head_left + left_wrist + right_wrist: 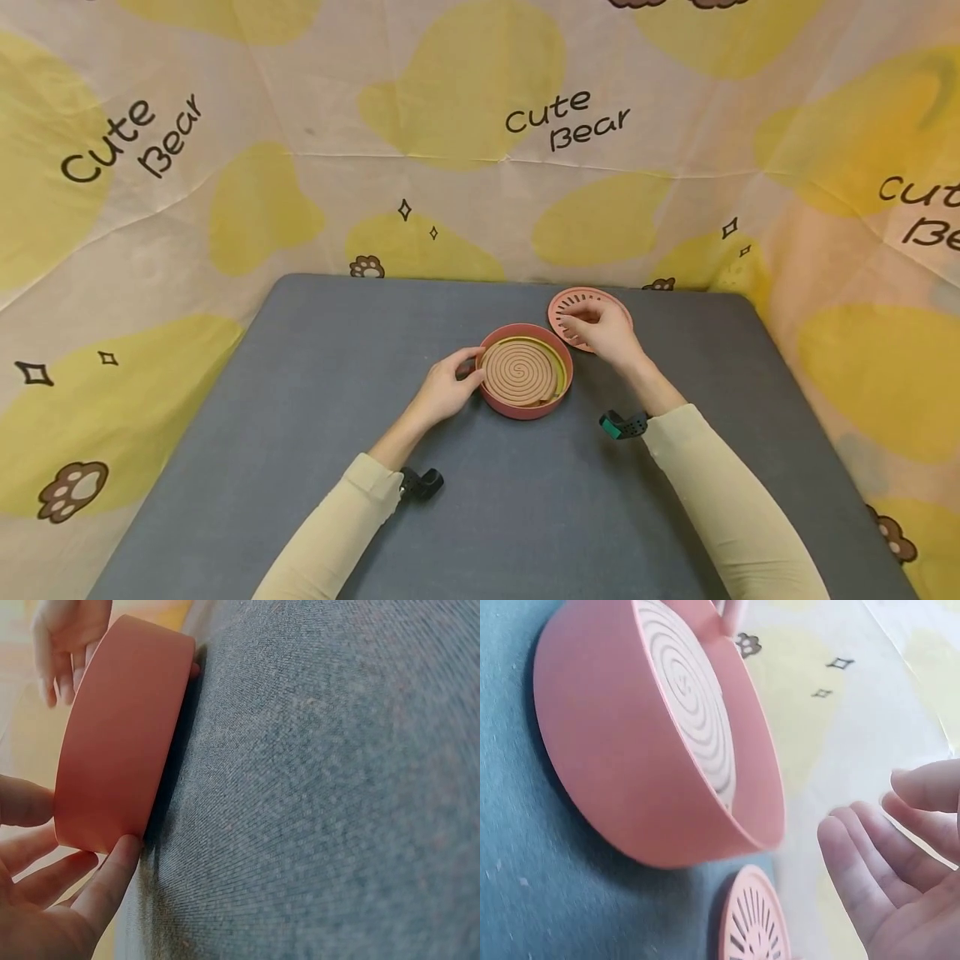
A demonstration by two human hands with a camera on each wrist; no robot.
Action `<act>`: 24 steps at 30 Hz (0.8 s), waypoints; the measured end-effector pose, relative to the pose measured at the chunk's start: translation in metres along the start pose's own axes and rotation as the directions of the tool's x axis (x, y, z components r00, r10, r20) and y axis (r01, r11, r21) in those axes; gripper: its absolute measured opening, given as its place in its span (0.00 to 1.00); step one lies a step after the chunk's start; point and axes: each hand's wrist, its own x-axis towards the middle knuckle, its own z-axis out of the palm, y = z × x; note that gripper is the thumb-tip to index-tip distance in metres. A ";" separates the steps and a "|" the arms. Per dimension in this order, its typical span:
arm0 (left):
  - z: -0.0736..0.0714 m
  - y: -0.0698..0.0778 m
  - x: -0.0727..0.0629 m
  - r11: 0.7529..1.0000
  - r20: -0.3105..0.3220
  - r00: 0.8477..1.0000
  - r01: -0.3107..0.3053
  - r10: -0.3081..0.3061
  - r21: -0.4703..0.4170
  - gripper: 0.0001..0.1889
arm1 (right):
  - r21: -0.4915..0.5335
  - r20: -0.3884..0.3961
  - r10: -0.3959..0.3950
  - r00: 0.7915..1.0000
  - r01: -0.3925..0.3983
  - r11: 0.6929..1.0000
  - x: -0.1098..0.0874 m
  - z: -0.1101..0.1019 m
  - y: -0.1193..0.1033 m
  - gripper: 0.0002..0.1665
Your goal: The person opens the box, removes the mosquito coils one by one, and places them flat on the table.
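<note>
A round reddish-pink mosquito coil box [522,412] stands on the table, with its top off. Inside lies a tan spiral mosquito coil [517,372], and a yellow-green rim [558,358] shows beside it. My left hand [447,386] holds the box at its left side, fingers and thumb against the wall, as the left wrist view also shows. Over the pink slotted lid [558,313], which lies behind and right of the box, hovers my right hand [603,332]. Its fingers are loosely bent with nothing between them in the right wrist view, apart from the box.
A grey cloth-covered table [360,333] carries the box and lid. Behind it hangs a yellow-patterned curtain [465,83], which also runs along both sides. Each wrist wears a dark strap, the right strap [626,424] with a green part.
</note>
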 end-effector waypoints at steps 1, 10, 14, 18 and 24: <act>0.000 0.000 0.000 1.000 0.000 1.000 0.000 0.000 0.001 0.23 | 0.001 0.011 -0.004 1.000 0.004 1.000 0.000 0.003 0.000 0.20; 0.000 0.001 0.000 1.000 0.001 1.000 0.003 -0.003 -0.009 0.23 | -0.064 0.082 -0.064 0.995 0.070 0.996 0.004 0.024 -0.003 0.16; 0.000 0.000 0.000 1.000 0.001 1.000 0.000 0.000 -0.005 0.23 | -0.173 0.081 -0.113 0.990 0.126 0.977 0.006 0.032 -0.004 0.14; 0.000 0.000 0.001 1.000 -0.007 1.000 -0.020 0.020 0.005 0.22 | -0.220 0.097 -0.150 0.984 0.168 0.961 0.007 0.040 -0.003 0.16; 0.000 -0.002 0.002 1.000 -0.003 1.000 -0.027 0.027 0.013 0.23 | -0.234 0.134 -0.111 0.985 0.141 0.962 0.008 0.050 0.001 0.19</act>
